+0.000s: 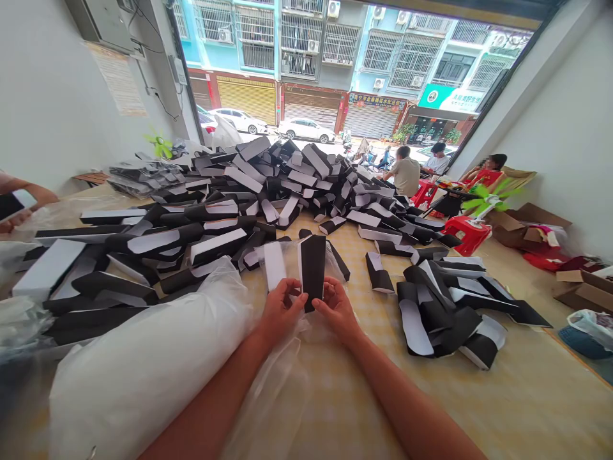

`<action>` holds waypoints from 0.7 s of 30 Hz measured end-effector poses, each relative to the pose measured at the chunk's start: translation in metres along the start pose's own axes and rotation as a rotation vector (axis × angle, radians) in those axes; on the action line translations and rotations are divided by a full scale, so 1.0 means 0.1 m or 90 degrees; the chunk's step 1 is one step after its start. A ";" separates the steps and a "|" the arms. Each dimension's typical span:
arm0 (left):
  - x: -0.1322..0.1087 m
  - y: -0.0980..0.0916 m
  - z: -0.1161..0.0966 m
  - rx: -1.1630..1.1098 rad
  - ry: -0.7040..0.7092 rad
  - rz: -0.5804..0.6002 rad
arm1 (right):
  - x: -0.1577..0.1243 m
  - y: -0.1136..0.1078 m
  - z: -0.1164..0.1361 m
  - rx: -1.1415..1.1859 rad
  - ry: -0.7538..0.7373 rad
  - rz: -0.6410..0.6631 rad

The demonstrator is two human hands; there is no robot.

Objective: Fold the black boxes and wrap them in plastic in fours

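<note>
Honestly, both grips were busy here. My left grip point(283, 308) was pinching the left edge of a black-and-white box point(313, 271), and my right grip point(341, 310) had it low on the right side, thumb in front, so it stood upright between the two, just below the middle of my feed. Clear film point(336, 260) showed on both sides of it, though I couldn't tell if the box was actually inside. A white piece point(274, 265) lay just beside it at 9 o'clock. Going by the box as clock center, a big pile point(306, 176) of similar ones filled 12 on the counter point(479, 409), a smaller heap point(435, 313) sat between 3 and 4, and a puffy white bag point(148, 364) at 8. Way out past 9, another person's hand point(42, 193) held something black and white.
</note>
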State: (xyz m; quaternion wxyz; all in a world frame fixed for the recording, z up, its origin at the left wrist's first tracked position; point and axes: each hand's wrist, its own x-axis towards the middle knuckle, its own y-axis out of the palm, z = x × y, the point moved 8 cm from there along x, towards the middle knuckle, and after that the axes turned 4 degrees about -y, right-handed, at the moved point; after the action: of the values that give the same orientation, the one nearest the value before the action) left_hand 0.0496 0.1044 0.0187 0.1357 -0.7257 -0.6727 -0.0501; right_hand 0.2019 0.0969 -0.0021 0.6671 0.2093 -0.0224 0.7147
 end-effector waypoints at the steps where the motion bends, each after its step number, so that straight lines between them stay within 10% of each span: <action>1: 0.00 0.00 0.01 0.000 -0.002 0.000 | -0.01 0.01 0.01 0.006 0.004 0.002; 9: -0.05 0.03 -0.02 0.074 0.047 0.035 | 0.00 -0.06 0.07 -0.007 0.021 -0.025; 17: -0.25 0.34 -0.34 0.316 0.285 0.277 | 0.12 -0.61 0.12 0.023 -0.009 -0.226; 21: -0.27 0.48 -0.28 0.362 0.303 0.354 | 0.21 -0.71 0.32 -0.011 0.003 -0.197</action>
State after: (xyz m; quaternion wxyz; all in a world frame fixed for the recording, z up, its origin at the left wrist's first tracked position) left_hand 0.0980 0.0678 0.0323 0.4882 -0.7809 -0.3897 0.0090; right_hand 0.2782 0.1145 0.0160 0.7712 0.2028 0.0060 0.6034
